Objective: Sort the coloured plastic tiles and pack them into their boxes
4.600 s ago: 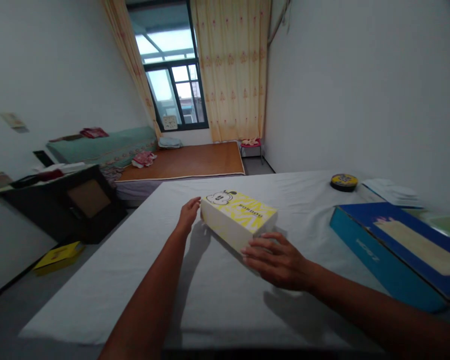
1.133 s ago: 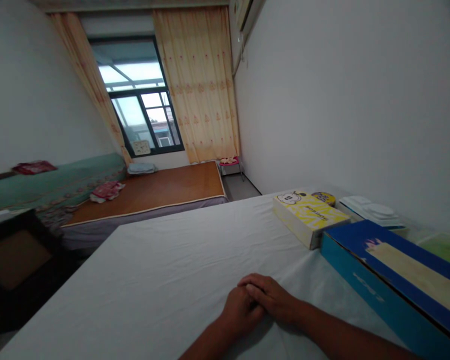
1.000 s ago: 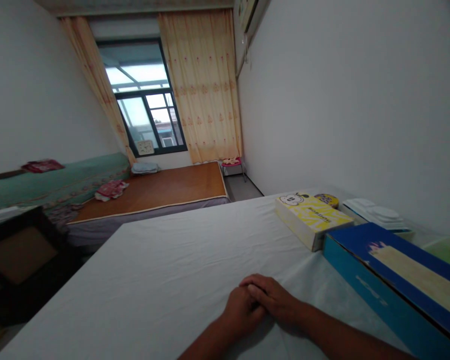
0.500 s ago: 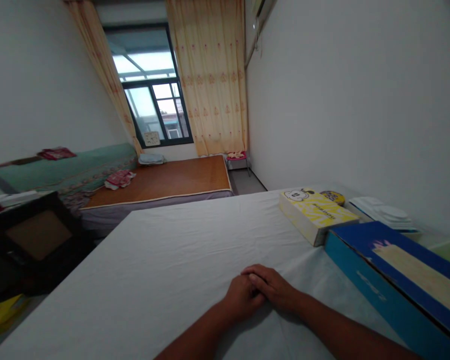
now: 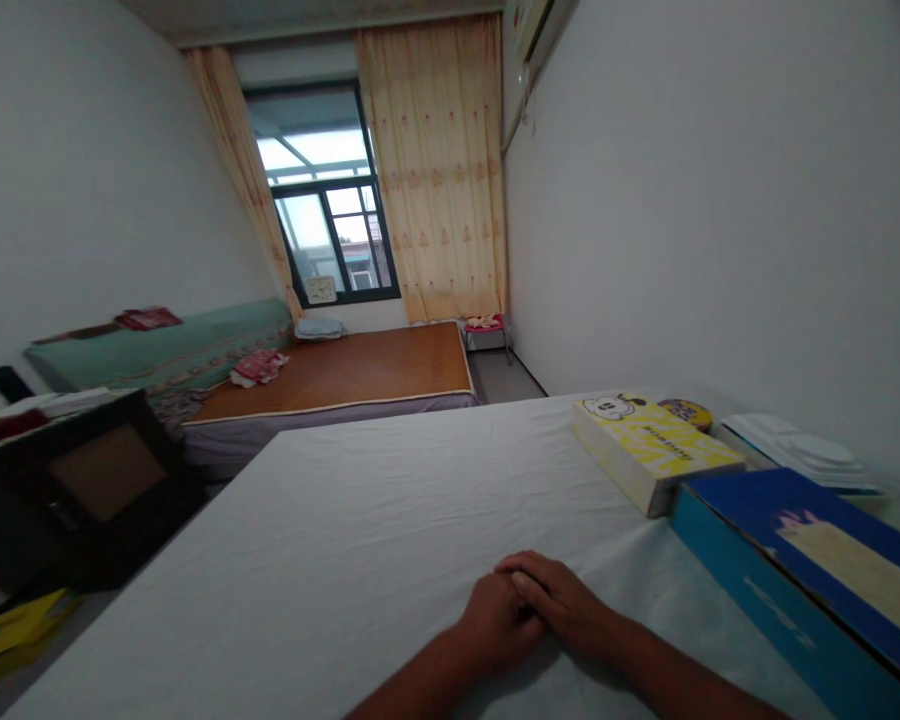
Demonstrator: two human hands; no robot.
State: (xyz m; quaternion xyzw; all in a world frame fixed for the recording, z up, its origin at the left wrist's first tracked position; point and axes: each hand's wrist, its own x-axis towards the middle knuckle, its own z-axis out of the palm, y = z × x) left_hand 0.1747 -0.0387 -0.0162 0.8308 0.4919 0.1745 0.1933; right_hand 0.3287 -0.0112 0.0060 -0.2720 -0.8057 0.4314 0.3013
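On the white tablecloth my two hands rest folded together near the front of the table. My left hand is closed, its fingers partly hidden under the other hand. Over it lies my right hand, with its fingers wrapped round the left and its thumb on top. No object shows in either hand. To the right of my hands lies a large blue box. Beyond it is a yellow and white box with a cartoon face on its lid.
Behind the boxes, against the wall, are a round yellow tin and a white stacked item. At left stand a dark cabinet and a yellow box. A bed and a pink stool are by the window.
The view has tilted up and a little left, so everything sits lower and further right. My hands stay folded together in the same place on the table.
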